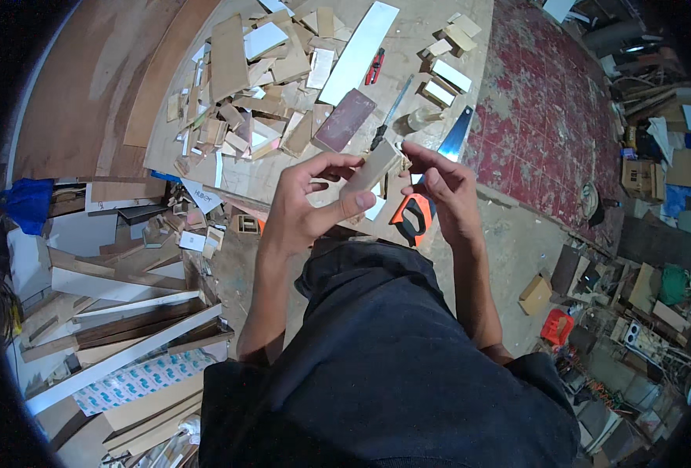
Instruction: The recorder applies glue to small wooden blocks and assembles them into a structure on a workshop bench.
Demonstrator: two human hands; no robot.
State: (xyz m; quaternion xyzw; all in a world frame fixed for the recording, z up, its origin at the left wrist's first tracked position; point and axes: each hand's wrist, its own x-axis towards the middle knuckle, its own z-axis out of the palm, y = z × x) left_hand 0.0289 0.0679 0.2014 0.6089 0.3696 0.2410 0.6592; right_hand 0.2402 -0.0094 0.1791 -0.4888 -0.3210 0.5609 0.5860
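Note:
My left hand (306, 195) is closed around a small pale wooden block (373, 168), thumb on the near side and fingers on the far side. The block tilts up to the right above the table's near edge. Its right end has a rough, light-coloured part facing my right hand (452, 195). That hand's fingers are curved and apart, with the index fingertip close to the block's end; whether it touches cannot be made out. Just below lies a handsaw with an orange and black handle (412, 220), its shiny blade (457, 134) stretching away to the right.
On the wooden table (283, 168) are a heap of wood offcuts (240, 109), a long white strip (359, 51), a maroon board (345, 119), a red utility knife (375, 67) and a thin black-handled tool (396, 109). Boards (127, 343) lie piled at lower left.

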